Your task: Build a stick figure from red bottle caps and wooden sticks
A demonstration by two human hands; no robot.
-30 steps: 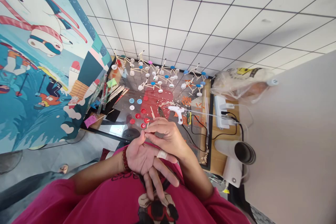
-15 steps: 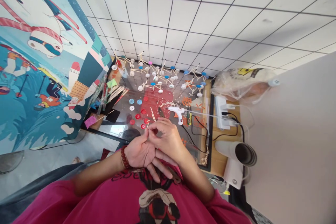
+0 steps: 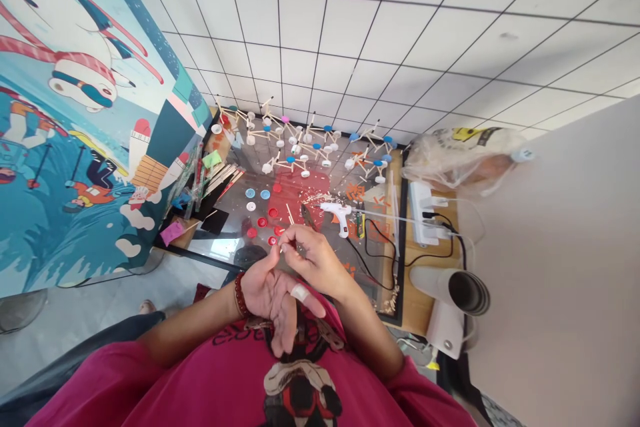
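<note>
My left hand [image 3: 270, 295] is palm up in front of my chest, fingers stretched out and a pale bandage on one of them. Its thumb meets the fingertips of my right hand [image 3: 316, 261], which is closed in a pinch. Something small and pale shows at that pinch, too little of it to name. Just beyond the hands lie several red bottle caps [image 3: 262, 221], and two thin wooden sticks [image 3: 289, 213] rest near the right fingers. A white glue gun [image 3: 337, 212] lies to the right, beside dark pliers [image 3: 307, 215].
Several stick-and-cap models [image 3: 303, 147] stand along the table's back edge. Blue caps [image 3: 265, 194] and a white cap [image 3: 251, 206] lie left of the red sheet [image 3: 320, 183]. A utility knife [image 3: 361, 223], black cable [image 3: 373, 257] and power strip [image 3: 423, 213] are at right.
My left hand has turned, its fingers pointing lower and the bandaged finger coming into view. The right fingertips stay at the left thumb, shifted slightly left and up.
</note>
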